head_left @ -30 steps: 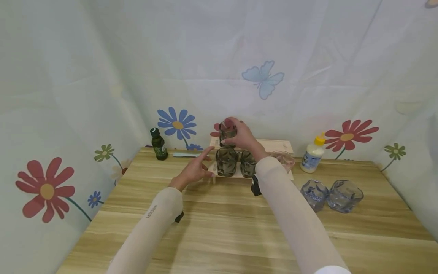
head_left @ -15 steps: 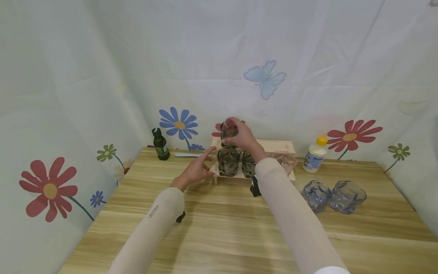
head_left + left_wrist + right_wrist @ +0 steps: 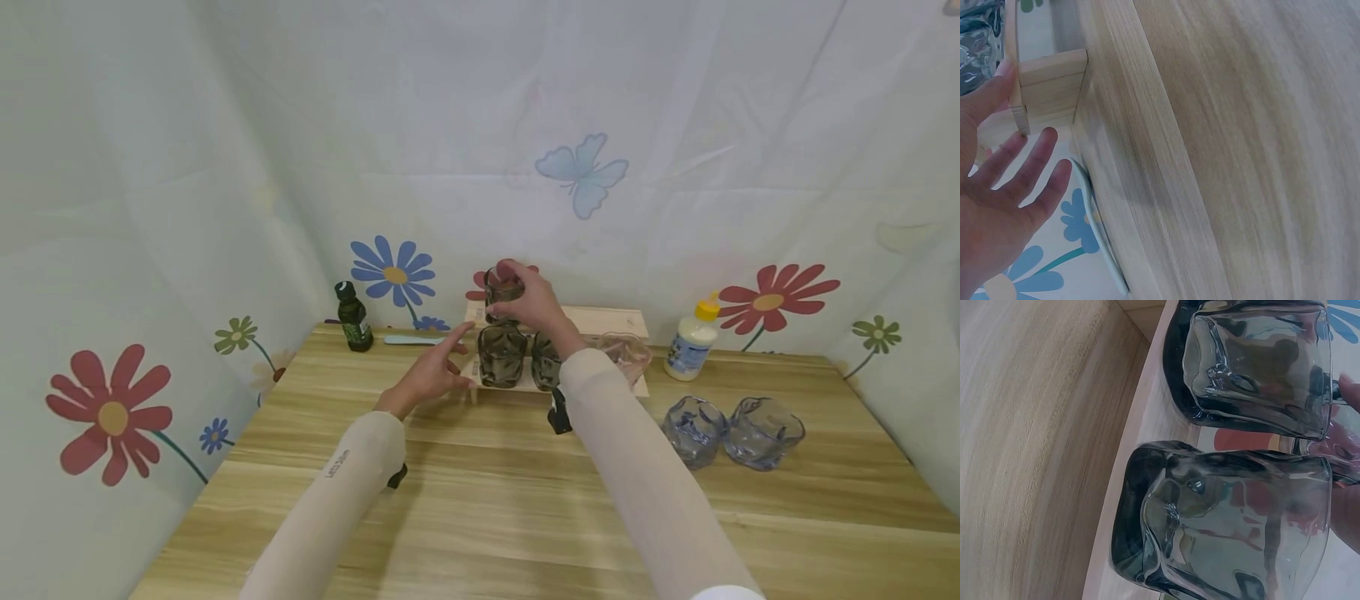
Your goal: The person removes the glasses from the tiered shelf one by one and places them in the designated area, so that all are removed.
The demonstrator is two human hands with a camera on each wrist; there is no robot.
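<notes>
My right hand (image 3: 536, 300) holds a smoky grey glass (image 3: 501, 293) by its side at the left end of the wooden rack's upper tier (image 3: 603, 321). Whether that glass bears on the tier cannot be told. Spread fingers of my left hand (image 3: 429, 377) reach the rack's left end; in the left wrist view the thumb and one fingertip touch its board edge (image 3: 1019, 115). On the lower tier stand two grey glasses, the left one (image 3: 502, 357) and another (image 3: 546, 362) partly behind my right arm. Both fill the right wrist view, one glass (image 3: 1235, 519) nearest.
A pinkish glass (image 3: 626, 354) sits at the rack's right end. Two bluish glasses (image 3: 761, 433) stand on the wooden table (image 3: 465, 517) at right. Near the back are a white yellow-capped bottle (image 3: 688, 346), a dark green bottle (image 3: 354, 318) and a pale blue flat utensil (image 3: 411, 340).
The head view has shifted slightly, so everything sits a little further right in the frame. Both hands and the held glass keep the same place at the rack.
</notes>
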